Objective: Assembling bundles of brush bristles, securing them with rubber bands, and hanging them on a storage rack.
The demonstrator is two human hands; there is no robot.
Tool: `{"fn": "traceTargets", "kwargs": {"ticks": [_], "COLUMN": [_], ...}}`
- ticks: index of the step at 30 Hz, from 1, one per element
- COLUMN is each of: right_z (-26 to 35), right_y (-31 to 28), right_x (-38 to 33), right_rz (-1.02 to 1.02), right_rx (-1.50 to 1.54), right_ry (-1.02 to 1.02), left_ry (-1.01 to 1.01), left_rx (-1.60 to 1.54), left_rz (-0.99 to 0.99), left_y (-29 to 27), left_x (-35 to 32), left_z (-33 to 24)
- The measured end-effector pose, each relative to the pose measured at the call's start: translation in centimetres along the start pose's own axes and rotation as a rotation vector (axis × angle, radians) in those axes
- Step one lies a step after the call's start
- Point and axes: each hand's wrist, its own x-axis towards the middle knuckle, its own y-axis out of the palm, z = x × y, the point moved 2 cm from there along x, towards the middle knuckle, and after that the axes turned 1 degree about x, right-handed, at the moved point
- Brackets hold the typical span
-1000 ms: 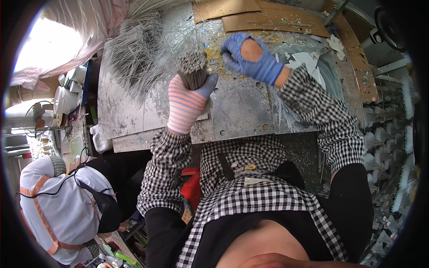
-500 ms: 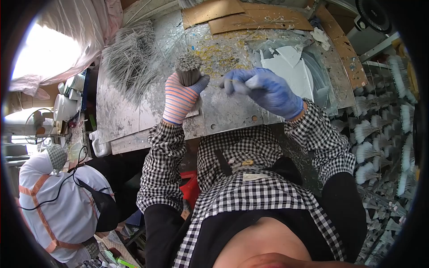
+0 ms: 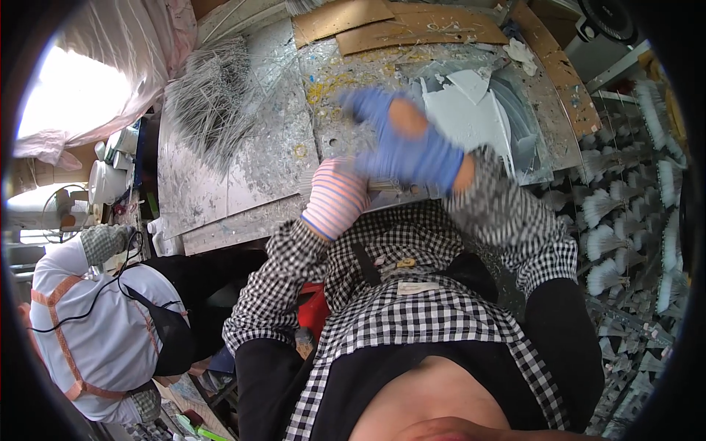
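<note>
My left hand [image 3: 334, 202], in a pink-and-white striped glove, is closed into a fist just above my checked shirt at the near edge of the grey metal worktable [image 3: 220, 191]. My right hand [image 3: 403, 143], in a blue glove, is blurred with motion and lies over and just behind the left fist. A few pale strands [image 3: 309, 180] show at the left of the fist. The rest of the thin grey bundle is hidden under the blue glove. Whether the right hand holds anything is lost in the blur.
A loose heap of thin grey strands [image 3: 213, 110] lies at the table's far left. Cardboard sheets [image 3: 397, 26] and white plastic pieces [image 3: 478, 103] lie at the back. White brush-like tufts [image 3: 610, 228] fill racks on the right. Another person in white [image 3: 95, 316] crouches at lower left.
My left fist has come down toward my body, near the table's front edge. My blue-gloved right hand has swung in from the right over it, covering the bundle that showed before.
</note>
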Motion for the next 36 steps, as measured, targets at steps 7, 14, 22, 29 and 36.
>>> {"fn": "traceTargets", "kwargs": {"ticks": [7, 14, 22, 29, 36], "right_z": [-7.7, -3.1, -3.2, 5.3, 7.3], "right_y": [1.3, 2.2, 1.9, 2.5, 8.0], "right_x": [-0.3, 0.0, -2.0, -1.3, -1.2], "right_rz": [0.115, 0.139, 0.091, 0.046, -0.153], "right_rx": [1.359, 0.071, 1.208, 0.321, 0.269], "right_ry": [0.540, -0.063, 0.320, -0.640, -0.549], "left_ry": [-0.287, -0.027, -0.270, -0.334, -0.483], "left_rx": [-1.004, 0.177, -1.150, -1.490, -1.474], "left_rz": [-0.084, 0.337, 0.016, -0.133, -0.452], "left_y": [-3.1, 0.2, -1.7, -1.1, 2.1], "left_x": [-0.6, -0.8, -2.3, -4.9, -10.1], "left_z": [-1.2, -3.3, -2.2, -2.2, -1.5]}}
